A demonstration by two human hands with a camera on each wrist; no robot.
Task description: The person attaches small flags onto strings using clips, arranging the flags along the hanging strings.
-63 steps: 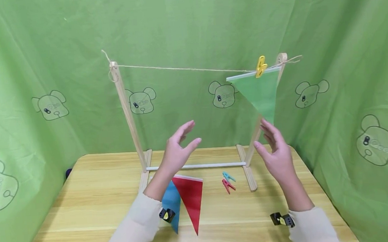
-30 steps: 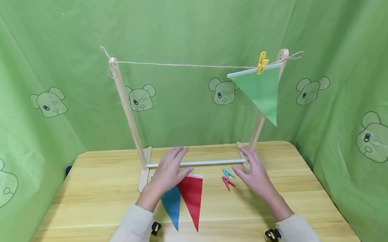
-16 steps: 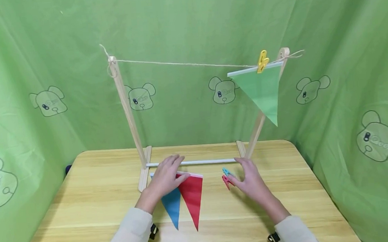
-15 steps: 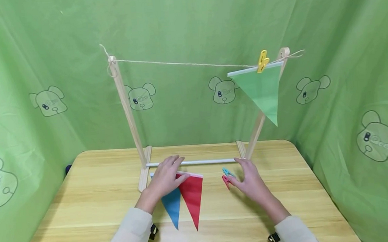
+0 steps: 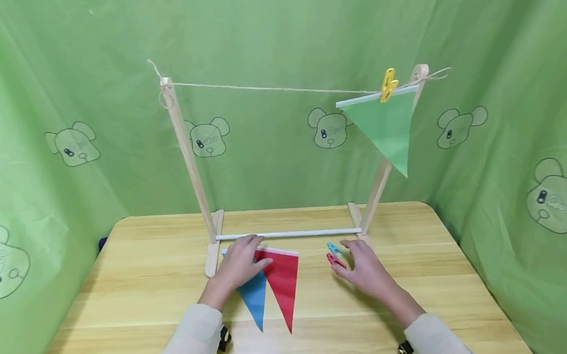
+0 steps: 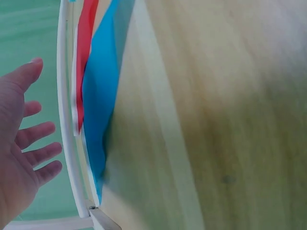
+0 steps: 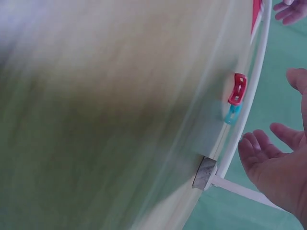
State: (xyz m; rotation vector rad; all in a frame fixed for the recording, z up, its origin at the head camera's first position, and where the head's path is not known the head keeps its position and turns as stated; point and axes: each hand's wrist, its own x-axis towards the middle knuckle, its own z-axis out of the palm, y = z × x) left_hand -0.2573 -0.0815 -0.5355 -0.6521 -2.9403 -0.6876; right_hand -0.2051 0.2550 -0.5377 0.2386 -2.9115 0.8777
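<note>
My left hand (image 5: pixel 237 265) hovers over the top ends of two pennants, its fingers spread and relaxed, holding nothing. The red pennant (image 5: pixel 284 280) lies on the table partly over the blue pennant (image 5: pixel 255 297); both have white top strips. In the left wrist view the hand (image 6: pixel 24 139) is apart from the blue pennant (image 6: pixel 100 86). Beside my right hand (image 5: pixel 368 270) lie a red clothespin (image 5: pixel 336 260) and a light-blue clothespin (image 5: pixel 333 247), touching or nearly so. The right wrist view has these fingers loosely bent, apart from the red clothespin (image 7: pixel 238 88).
A wooden stand with a left post (image 5: pixel 189 156), a right post (image 5: pixel 379 183) and a white crossbar (image 5: pixel 293 233) stands at the table's back. From its twine (image 5: pixel 276 89) hangs a green pennant (image 5: pixel 386 124), clipped by a yellow clothespin (image 5: pixel 388 85). Green cloth (image 5: pixel 272 166) surrounds the table (image 5: pixel 148 299).
Both hands have come down from in front of the stand, the left to above the pennants, the right down and leftward to beside the clothespins. The view has tilted slightly downward.
</note>
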